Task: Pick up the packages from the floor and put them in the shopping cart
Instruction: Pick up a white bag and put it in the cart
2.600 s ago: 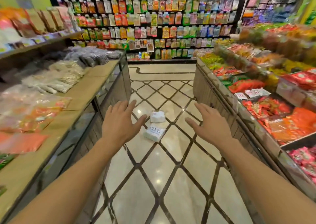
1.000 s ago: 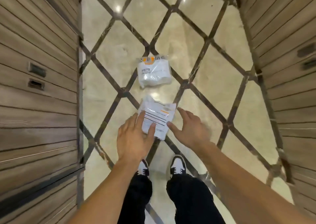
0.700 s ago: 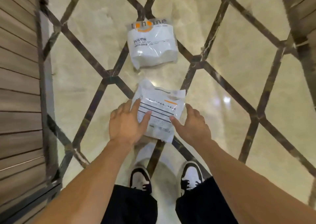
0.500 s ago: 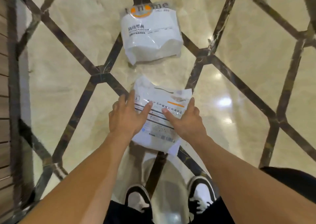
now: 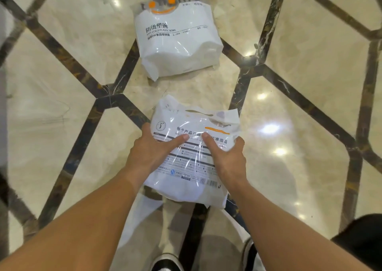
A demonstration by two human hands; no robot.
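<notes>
Near package (image 5: 194, 157), long axis toward far package (image 5: 177, 41)

The floor (image 5: 62, 74) is glossy cream marble, crossed by dark brown veined strips (image 5: 122, 68) that form a diamond pattern, with bright ceiling lights reflected in it.

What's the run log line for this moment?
step: pickup | left hand: grips near package | right hand: grips it | plastic bowl package: on floor | cart: unseen

Near package (image 5: 192, 157) on floor (image 5: 62, 74), between left hand (image 5: 151, 151) and right hand (image 5: 227, 159); far package (image 5: 177, 43) beyond, apart.
</notes>
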